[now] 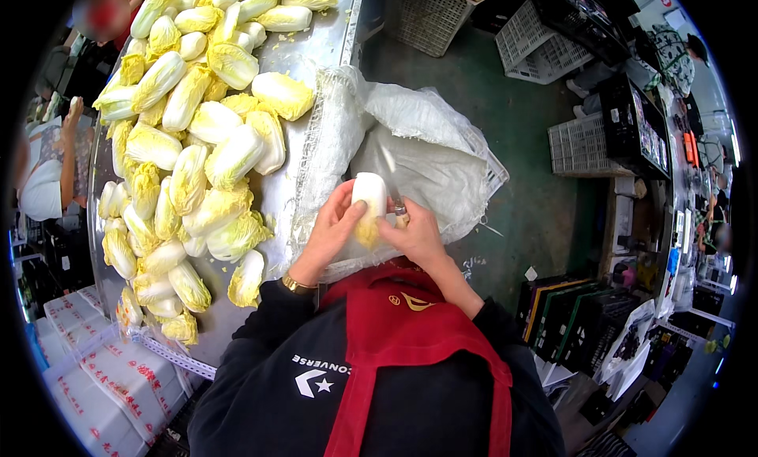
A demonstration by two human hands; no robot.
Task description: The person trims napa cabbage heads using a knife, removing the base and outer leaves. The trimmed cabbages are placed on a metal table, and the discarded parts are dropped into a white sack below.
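A small napa cabbage, white at its upper end and yellow below, is held upright over the mouth of a white woven sack. My left hand grips it from the left, thumb on its front. My right hand holds a knife by its light handle, blade pointing up and blurred, and its thumb rests near the cabbage's yellow end. To the left, many more napa cabbages lie heaped on a metal table.
The sack lines a plastic crate beside the table. Grey crates and black crates stand around the green floor. White printed boxes are stacked at lower left. Other people are at the far left and right.
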